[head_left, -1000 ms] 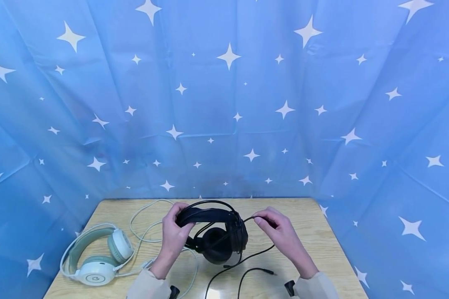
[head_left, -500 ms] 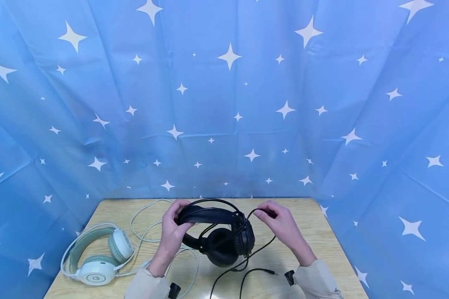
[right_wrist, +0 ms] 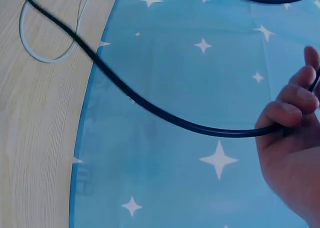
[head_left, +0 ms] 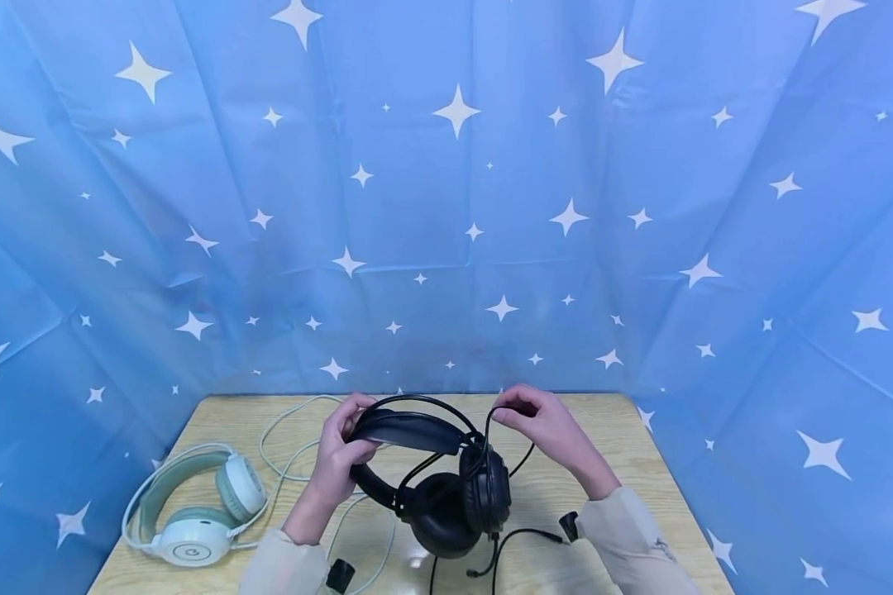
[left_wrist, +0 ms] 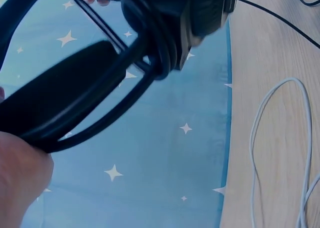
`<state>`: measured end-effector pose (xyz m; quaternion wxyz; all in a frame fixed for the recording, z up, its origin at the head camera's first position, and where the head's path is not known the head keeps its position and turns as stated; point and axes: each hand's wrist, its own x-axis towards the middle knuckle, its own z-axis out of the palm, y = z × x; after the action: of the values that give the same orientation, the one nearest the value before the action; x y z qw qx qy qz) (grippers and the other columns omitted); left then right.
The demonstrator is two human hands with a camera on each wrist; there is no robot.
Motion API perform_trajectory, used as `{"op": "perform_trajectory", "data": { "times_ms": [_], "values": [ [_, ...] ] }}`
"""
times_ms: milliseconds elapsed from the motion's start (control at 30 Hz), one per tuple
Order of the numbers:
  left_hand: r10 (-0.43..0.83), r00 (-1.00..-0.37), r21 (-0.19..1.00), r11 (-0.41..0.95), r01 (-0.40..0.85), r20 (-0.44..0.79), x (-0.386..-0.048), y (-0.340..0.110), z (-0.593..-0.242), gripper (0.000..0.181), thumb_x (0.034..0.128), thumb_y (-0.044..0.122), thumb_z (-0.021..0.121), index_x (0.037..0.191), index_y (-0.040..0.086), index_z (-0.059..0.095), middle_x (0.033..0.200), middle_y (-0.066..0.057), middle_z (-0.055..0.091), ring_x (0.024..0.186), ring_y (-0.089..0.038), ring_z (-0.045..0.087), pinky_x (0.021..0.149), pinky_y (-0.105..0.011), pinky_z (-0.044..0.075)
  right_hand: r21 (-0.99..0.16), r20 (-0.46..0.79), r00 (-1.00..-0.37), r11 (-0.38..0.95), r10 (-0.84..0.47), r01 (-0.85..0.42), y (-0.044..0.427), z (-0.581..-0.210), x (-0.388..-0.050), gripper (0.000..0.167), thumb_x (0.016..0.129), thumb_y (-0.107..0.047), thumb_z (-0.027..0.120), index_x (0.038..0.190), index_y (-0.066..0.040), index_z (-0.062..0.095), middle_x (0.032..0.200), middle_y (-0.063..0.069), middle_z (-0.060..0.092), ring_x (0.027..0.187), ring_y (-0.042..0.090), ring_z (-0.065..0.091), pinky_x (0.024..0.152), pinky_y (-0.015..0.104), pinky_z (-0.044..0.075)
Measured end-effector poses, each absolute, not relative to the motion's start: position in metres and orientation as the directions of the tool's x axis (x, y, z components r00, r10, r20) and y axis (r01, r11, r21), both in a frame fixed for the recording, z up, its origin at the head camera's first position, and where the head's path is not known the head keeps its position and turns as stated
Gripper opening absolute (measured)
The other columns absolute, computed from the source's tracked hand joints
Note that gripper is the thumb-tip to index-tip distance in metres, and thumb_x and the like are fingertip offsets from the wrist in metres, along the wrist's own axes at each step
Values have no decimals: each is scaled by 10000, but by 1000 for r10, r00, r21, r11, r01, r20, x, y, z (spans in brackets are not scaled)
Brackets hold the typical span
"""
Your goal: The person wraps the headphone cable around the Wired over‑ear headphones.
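One black headset (head_left: 445,514): left hand (head_left: 336,453), fingers clamped around its headband (head_left: 409,430); right hand (head_left: 549,427), fingers clamped on its cable (right_wrist: 175,120).

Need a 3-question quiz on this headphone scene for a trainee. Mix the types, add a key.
1. True or false: the white-and-green headphones rest on the wood-grain table, and neither hand touches them.

2. Multiple choice: which part of the black over-ear headphones does the left hand grip?
A) an ear cup
B) the headband
C) the plug

3. Fill in the blank: the fingers of the right hand hold a black ____.

Key:
1. True
2. B
3. cable
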<state>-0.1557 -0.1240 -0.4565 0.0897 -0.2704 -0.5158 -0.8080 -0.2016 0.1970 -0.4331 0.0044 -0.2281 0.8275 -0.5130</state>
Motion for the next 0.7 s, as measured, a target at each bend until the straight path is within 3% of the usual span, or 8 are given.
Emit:
{"op": "perform_trajectory", "data": {
  "times_ms": [67, 200, 333, 433, 533, 700],
  "values": [
    [174, -824, 766, -507, 395, 540, -157, -125, -458, 495, 779, -201, 460, 1128, 119, 602, 637, 81, 398, 457, -217, 163, 418, -345, 67, -846, 246, -882, 356, -402, -398, 194, -434, -204, 147, 999, -237, 701, 1077, -120, 742, 1038, 22, 680, 856, 169, 597, 736, 296, 497],
    [231, -803, 721, -617, 316, 550, -160, -127, -462, 494, 783, -192, 409, 1141, 104, 577, 604, -8, 260, 452, -190, 120, 414, -303, 58, -837, 285, -839, 307, -464, -454, 187, -436, -210, 134, 1021, -167, 657, 1102, -108, 747, 1063, 23, 699, 868, 137, 602, 752, 286, 500],
    [276, -788, 674, -704, 225, 551, -161, -127, -466, 496, 812, -190, 346, 1159, 87, 569, 642, 38, 352, 463, -144, 123, 424, -265, 67, -852, 250, -807, 274, -536, -446, 181, -440, -214, 180, 1041, -166, 622, 1158, -121, 751, 1121, 27, 707, 951, 140, 634, 819, 288, 517],
    [291, -783, 645, -743, 176, 549, -163, -124, -469, 502, 842, -173, 297, 1175, 78, 576, 685, 65, 410, 468, -121, 129, 431, -246, 75, -865, 210, -795, 271, -569, -423, 177, -445, -216, 223, 1057, -178, 595, 1202, -92, 740, 1076, 40, 690, 849, 147, 616, 737, 289, 525],
    [290, -785, 610, -780, 137, 547, -163, -121, -471, 511, 879, -145, 259, 1190, 76, 598, 665, 50, 333, 474, -102, 126, 433, -228, 76, -889, 189, -785, 236, -589, -392, 174, -453, -219, 283, 1078, -171, 550, 1247, -9, 711, 1090, 67, 685, 781, 115, 576, 684, 268, 511],
    [270, -808, 557, -826, 86, 524, -163, -115, -474, 378, 1006, -54, 290, 1085, 89, 630, 672, 0, 184, 489, -98, 116, 442, -213, 77, -956, 163, -789, 103, -593, -274, 174, -478, -221, 347, 1099, -197, 503, 1226, 74, 680, 1132, 80, 703, 904, 81, 623, 796, 244, 519]
  ]
}}
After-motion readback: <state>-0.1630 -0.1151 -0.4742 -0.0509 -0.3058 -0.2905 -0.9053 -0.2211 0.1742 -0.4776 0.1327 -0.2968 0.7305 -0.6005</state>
